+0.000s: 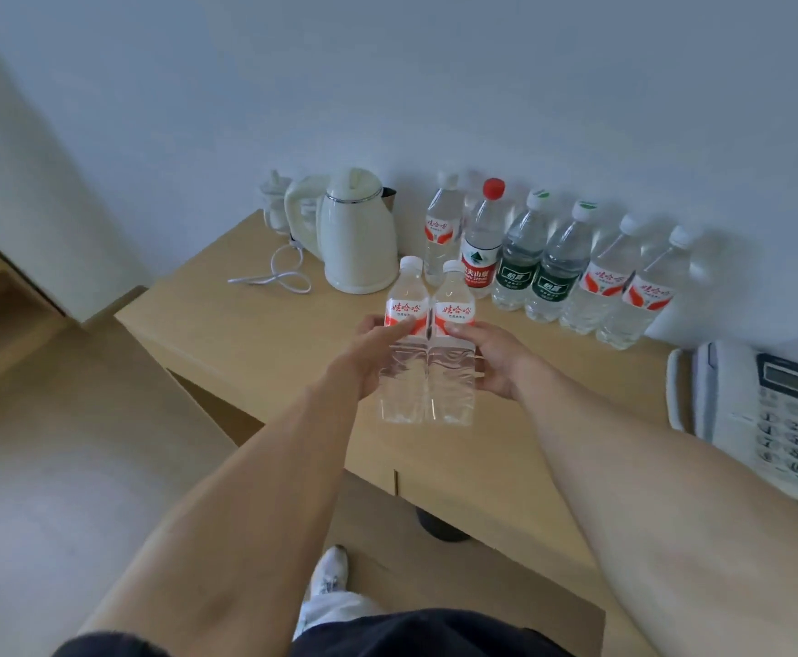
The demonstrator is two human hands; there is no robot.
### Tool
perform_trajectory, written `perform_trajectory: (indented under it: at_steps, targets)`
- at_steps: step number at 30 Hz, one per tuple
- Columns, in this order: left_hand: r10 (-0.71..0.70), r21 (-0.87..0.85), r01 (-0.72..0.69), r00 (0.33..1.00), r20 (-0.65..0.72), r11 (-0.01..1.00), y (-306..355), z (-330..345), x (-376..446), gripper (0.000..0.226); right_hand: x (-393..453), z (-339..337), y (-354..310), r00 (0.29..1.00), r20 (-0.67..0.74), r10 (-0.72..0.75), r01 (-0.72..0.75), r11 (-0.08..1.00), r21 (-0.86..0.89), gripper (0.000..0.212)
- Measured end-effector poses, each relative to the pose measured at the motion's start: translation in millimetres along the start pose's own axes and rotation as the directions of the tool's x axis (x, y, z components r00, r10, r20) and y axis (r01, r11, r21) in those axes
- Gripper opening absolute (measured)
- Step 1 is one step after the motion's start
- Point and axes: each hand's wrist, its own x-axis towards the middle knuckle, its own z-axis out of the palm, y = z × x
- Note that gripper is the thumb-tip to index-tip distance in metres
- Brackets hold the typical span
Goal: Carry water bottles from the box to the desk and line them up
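Hands (428, 358) gripping two upright bottles (428, 343) side by side, caps up

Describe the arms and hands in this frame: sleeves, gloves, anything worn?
Both forearms are bare up to the frame edge; no sleeves show. The left hand and right hand wear no gloves, and no watch, ring or band is visible on either wrist. No markings can be made out.
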Motion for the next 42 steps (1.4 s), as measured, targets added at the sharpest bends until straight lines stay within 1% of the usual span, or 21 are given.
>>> perform_trajectory:
  at_steps: [6, 8, 11, 14, 17, 19, 22, 26, 28, 31, 34, 38, 42]
  targets:
    - [-0.064, 0.125, 0.041, 0.982, 0.180, 0.991, 41.0, -31.6, 49.3, 0.055, 19.4, 33.2, -12.1, 0.988, -0.154, -0.005, 0.023, 0.992, 0.121, 0.048]
    - [-0.067, 0.183, 0.023, 0.968, 0.241, 0.983, 51.4, -37.8, 64.0, 0.055, 23.9, 40.7, -15.8, 0.980, -0.199, -0.022, 0.052, 0.988, 0.145, 0.048]
    - [-0.057, 0.252, -0.028, 0.944, 0.324, 0.967, 65.7, -42.4, 81.4, 0.054, 28.8, 44.6, -20.6, 0.970, -0.237, -0.057, 0.103, 0.978, 0.183, 0.054]
    - [-0.032, 0.275, -0.089, 0.913, 0.408, 0.957, 76.9, -43.9, 95.5, 0.057, 34.8, 42.5, -25.4, 0.951, -0.286, -0.114, 0.162, 0.976, 0.148, 0.059]
    - [0.002, 0.260, -0.136, 0.888, 0.459, 0.956, 87.2, -39.8, 106.7, 0.061, 42.0, 37.8, -32.8, 0.919, -0.352, -0.179, 0.216, 0.974, 0.068, 0.065]
    - [0.046, 0.258, -0.188, 0.881, 0.471, 0.948, 93.0, -36.1, 112.7, 0.061, 43.5, 35.7, -40.6, 0.910, -0.360, -0.204, 0.221, 0.975, 0.007, 0.065]
    - [0.117, 0.287, -0.277, 0.874, 0.471, 0.917, 98.9, -32.0, 122.0, 0.063, 46.7, 31.7, -47.9, 0.900, -0.370, -0.232, 0.237, 0.971, -0.032, 0.067]
    - [0.225, 0.368, -0.414, 0.860, 0.458, 0.833, 98.2, -28.5, 134.3, 0.067, 50.3, 24.4, -50.1, 0.874, -0.380, -0.303, 0.281, 0.953, -0.114, 0.063]
    - [0.274, 0.400, -0.458, 0.857, 0.436, 0.794, 95.4, -28.0, 138.4, 0.066, 52.4, 21.9, -50.8, 0.855, -0.384, -0.349, 0.293, 0.936, -0.197, 0.061]
    - [0.309, 0.422, -0.481, 0.856, 0.414, 0.768, 91.8, -28.0, 143.1, 0.066, 56.5, 20.1, -53.3, 0.830, -0.390, -0.399, 0.277, 0.901, -0.333, 0.059]
    - [0.313, 0.435, -0.483, 0.858, 0.408, 0.760, 87.6, -27.3, 146.7, 0.065, 59.7, 18.9, -53.1, 0.809, -0.402, -0.428, 0.241, 0.866, -0.438, 0.063]
    - [0.292, 0.447, -0.468, 0.866, 0.407, 0.762, 82.2, -25.9, 147.7, 0.067, 61.1, 15.6, -54.8, 0.796, -0.428, -0.427, 0.190, 0.848, -0.494, 0.072]
    - [0.286, 0.440, -0.457, 0.870, 0.401, 0.773, 81.5, -26.0, 147.4, 0.065, 58.7, 13.8, -57.2, 0.793, -0.432, -0.430, 0.161, 0.831, -0.532, 0.074]
